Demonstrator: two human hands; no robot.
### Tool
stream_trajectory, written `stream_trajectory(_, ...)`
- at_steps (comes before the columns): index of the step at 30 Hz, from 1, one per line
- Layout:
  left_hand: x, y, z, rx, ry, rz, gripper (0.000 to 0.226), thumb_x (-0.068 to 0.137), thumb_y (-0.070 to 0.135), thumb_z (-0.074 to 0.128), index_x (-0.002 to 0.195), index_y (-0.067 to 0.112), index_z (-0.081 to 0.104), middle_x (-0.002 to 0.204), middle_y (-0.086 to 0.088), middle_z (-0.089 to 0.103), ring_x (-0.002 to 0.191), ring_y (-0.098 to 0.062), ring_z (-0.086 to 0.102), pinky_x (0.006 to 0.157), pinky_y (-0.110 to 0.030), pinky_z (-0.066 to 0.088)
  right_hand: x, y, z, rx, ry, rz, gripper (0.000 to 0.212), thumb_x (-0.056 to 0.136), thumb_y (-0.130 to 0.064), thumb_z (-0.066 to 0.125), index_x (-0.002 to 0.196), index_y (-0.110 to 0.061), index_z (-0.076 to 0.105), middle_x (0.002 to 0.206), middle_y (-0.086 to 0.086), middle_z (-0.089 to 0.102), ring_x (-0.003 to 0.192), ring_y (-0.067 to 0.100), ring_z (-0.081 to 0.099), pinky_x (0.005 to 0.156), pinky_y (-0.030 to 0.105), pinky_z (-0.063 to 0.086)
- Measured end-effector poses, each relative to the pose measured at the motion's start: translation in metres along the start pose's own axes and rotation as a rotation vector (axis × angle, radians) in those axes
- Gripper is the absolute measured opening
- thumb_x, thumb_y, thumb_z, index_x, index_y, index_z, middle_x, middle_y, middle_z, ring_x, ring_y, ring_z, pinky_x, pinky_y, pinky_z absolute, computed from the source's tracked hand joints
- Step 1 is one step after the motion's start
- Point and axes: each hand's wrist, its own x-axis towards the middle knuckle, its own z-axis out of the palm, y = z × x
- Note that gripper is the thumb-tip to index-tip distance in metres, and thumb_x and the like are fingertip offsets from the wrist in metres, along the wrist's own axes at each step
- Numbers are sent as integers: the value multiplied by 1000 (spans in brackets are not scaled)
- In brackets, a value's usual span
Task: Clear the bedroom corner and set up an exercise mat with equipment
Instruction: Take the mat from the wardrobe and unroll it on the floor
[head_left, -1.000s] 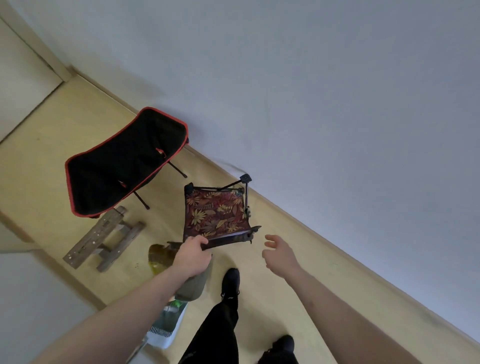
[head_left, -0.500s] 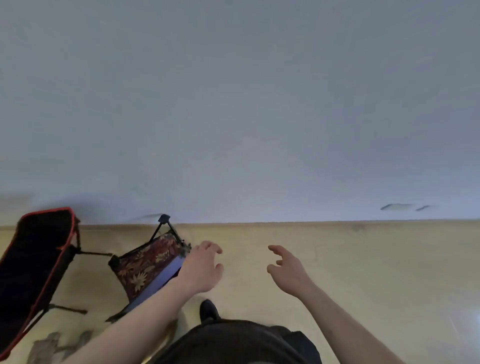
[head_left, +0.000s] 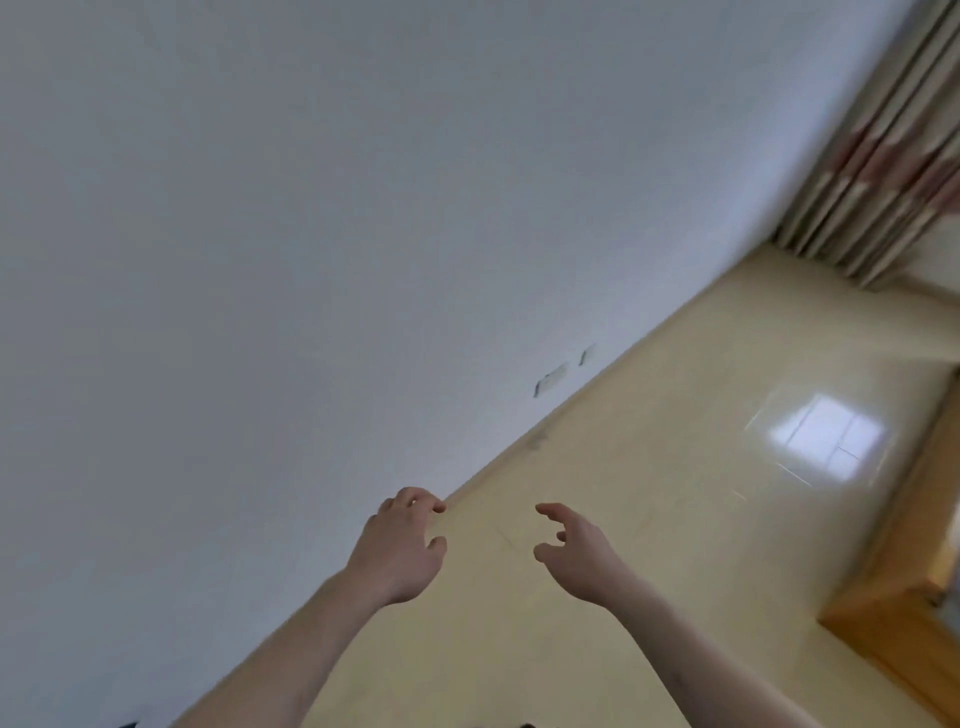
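Observation:
My left hand (head_left: 402, 551) hangs in front of me over the pale yellow floor (head_left: 649, 467), fingers loosely curled and holding nothing. My right hand (head_left: 576, 556) is beside it, a short gap apart, with relaxed fingers and an empty palm. No mat, chair or exercise equipment is in view. The picture is tilted and blurred.
A plain white wall (head_left: 311, 234) runs along the left, meeting the floor in a diagonal line. Striped curtains (head_left: 878, 171) hang in the far right corner. A wooden furniture edge (head_left: 893, 613) stands at the right. A window's reflection (head_left: 826, 436) shines on the floor.
My left hand has let go of the floral folding stool. My view has swung right; the stool and the black chair have left the frame, and the curtain corner has come in.

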Motion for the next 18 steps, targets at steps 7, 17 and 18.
stream_trajectory(7,85,134,-18,98,-53,309,44,95,36,53,138,29,49,145,13,39,130,-13,42,111,-34,35,-19,57,-106,160,273,131,61,90,-23,60,148,-33,45,154,-6,45,134,14,49,104,34,47)
stream_trajectory(17,177,301,-16,138,-172,733,41,96,32,55,136,31,50,146,15,39,132,-10,41,112,-31,34,-49,102,-209,308,598,297,60,94,-23,61,149,-34,42,155,-6,42,134,13,49,103,30,46)
stream_trajectory(18,186,316,-13,136,-186,772,41,96,33,55,136,31,50,146,15,40,131,-9,42,112,-30,34,-47,105,-218,326,630,310,60,94,-23,61,150,-34,42,155,-6,42,134,13,49,101,29,46)
